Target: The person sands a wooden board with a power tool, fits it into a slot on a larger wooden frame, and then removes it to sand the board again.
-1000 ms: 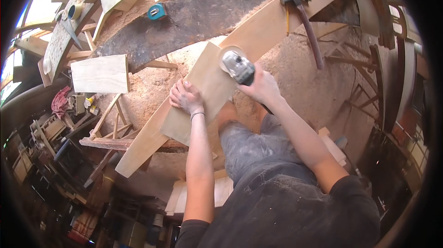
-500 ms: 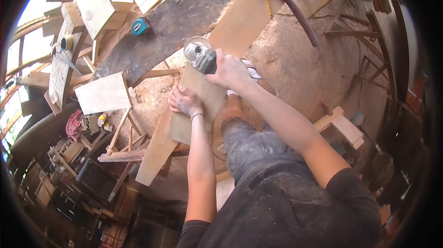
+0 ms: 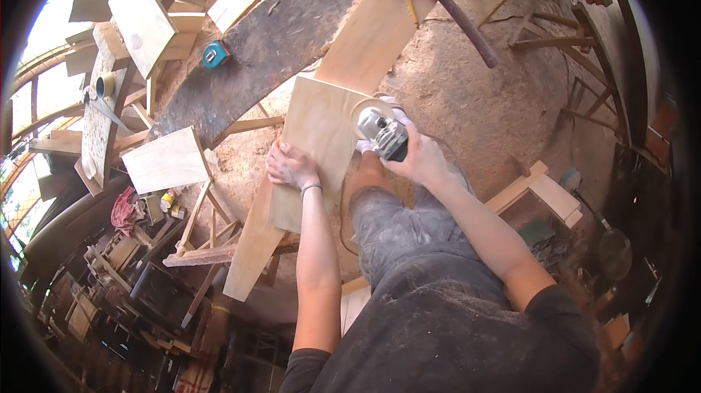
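My right hand [image 3: 422,158] is wrapped round the body of an angle grinder [image 3: 382,130], whose round disc lies close to the right edge of a pale wooden board [image 3: 325,126]. My left hand [image 3: 293,166] grips that board at its left edge, fingers curled at the rim. Beneath the board runs a longer plank [image 3: 369,39], crossing it at a slight angle and showing at both ends. A claw hammer [image 3: 456,9] and a yellow pencil [image 3: 410,3] lie on the plank's far end.
A teal tape measure [image 3: 215,54] rests on a dark, worn slab [image 3: 248,64]. Left of me stand a pale board [image 3: 166,161] and wooden trestle legs [image 3: 196,218]. A small wooden frame [image 3: 544,192] is at the right. Sawdust covers the floor [image 3: 467,108].
My right hand has drawn the grinder rightward and toward me, from the board's far end to beside its right edge. My left hand keeps its hold on the board.
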A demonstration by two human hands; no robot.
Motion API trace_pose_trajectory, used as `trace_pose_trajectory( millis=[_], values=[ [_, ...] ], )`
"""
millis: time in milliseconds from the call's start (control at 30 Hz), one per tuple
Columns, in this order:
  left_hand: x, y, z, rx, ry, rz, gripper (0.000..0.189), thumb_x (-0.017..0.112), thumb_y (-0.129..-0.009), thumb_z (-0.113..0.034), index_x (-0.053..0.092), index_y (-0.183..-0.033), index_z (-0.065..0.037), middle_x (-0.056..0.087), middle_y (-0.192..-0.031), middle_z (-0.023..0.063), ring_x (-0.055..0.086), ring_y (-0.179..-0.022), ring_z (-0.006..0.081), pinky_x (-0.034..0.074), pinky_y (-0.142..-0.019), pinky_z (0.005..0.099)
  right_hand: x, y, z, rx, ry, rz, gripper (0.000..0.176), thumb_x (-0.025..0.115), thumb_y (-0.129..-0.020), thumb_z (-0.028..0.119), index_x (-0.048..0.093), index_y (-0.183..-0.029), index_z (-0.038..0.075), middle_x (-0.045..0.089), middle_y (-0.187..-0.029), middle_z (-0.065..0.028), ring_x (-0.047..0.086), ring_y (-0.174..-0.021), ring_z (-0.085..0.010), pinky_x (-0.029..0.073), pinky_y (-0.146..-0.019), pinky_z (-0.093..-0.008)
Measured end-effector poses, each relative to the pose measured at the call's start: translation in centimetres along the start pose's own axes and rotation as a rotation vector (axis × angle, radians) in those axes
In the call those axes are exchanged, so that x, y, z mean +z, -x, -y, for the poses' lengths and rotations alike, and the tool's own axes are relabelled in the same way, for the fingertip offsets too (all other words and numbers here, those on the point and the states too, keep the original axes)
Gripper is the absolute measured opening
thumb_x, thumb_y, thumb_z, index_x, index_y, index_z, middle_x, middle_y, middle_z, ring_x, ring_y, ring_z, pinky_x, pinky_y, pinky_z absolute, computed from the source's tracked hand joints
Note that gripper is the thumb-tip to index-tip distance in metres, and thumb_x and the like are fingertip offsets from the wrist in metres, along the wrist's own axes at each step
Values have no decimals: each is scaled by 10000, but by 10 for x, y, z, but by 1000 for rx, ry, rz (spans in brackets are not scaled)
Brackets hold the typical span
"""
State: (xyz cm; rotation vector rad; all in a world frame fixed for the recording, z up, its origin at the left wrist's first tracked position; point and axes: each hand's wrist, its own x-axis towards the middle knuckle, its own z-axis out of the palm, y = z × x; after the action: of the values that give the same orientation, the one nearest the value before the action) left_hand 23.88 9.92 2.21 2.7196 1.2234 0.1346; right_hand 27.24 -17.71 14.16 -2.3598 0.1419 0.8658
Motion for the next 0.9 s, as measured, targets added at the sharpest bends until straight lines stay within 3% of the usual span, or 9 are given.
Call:
trace_pose_trajectory(
  millis=[33,167,300,400,500,600,767,900],
  values=[
    [0,-1,1,-5,-7,3,489,369,-1029,-467,659,-1252,-144,625,-1274,105,490,-1282,323,263,-1122,536,2,1,6,0,29,6,662,808,-746,452,475,-1124,23,697,-976,-270,710,-934,-451,578,-816,-527],
    [2,1,1,4,-7,0,497,365,-1032,-479,658,-1254,-144,623,-1276,105,488,-1285,322,267,-1119,534,11,-2,11,-38,26,17,657,799,-755,460,493,-1130,16,695,-958,-277,708,-931,-454,581,-823,-515],
    [2,0,2,7,4,-6,498,366,-1032,-479,656,-1261,-145,622,-1281,103,483,-1295,319,264,-1121,535,-1,-1,-5,50,-17,-71,697,814,-743,472,500,-1152,3,699,-976,-280,705,-958,-452,577,-828,-511],
    [-3,0,-1,-12,9,24,491,376,-1030,-474,657,-1261,-144,621,-1292,99,477,-1307,316,259,-1125,537,-4,-3,0,72,-39,-35,767,832,-740,433,492,-1279,5,701,-1029,-287,693,-994,-465,562,-861,-533],
    [-5,1,-2,-16,24,22,471,390,-1028,-462,659,-1257,-150,622,-1294,95,475,-1311,313,251,-1131,539,-3,-20,27,2,-35,-20,723,820,-735,481,500,-1171,1,694,-1021,-286,693,-1009,-453,566,-864,-510],
    [-4,0,1,7,22,21,454,403,-1026,-448,659,-1255,-151,624,-1295,92,479,-1307,312,244,-1136,542,-5,-39,46,5,16,-38,722,820,-736,481,499,-1174,6,696,-1026,-282,690,-1015,-455,562,-872,-514],
    [-3,0,-2,14,26,-19,450,400,-1031,-441,662,-1251,-150,629,-1288,87,485,-1298,308,253,-1128,543,-21,-19,15,72,34,11,699,816,-747,467,511,-1177,7,701,-1004,-280,695,-992,-456,556,-867,-522],
    [-6,0,-4,3,24,-10,445,398,-1033,-440,666,-1243,-153,632,-1288,81,485,-1297,303,261,-1123,541,-20,-16,22,0,30,12,700,820,-743,455,508,-1168,-5,699,-1005,-290,697,-991,-454,558,-866,-525]
  ],
)
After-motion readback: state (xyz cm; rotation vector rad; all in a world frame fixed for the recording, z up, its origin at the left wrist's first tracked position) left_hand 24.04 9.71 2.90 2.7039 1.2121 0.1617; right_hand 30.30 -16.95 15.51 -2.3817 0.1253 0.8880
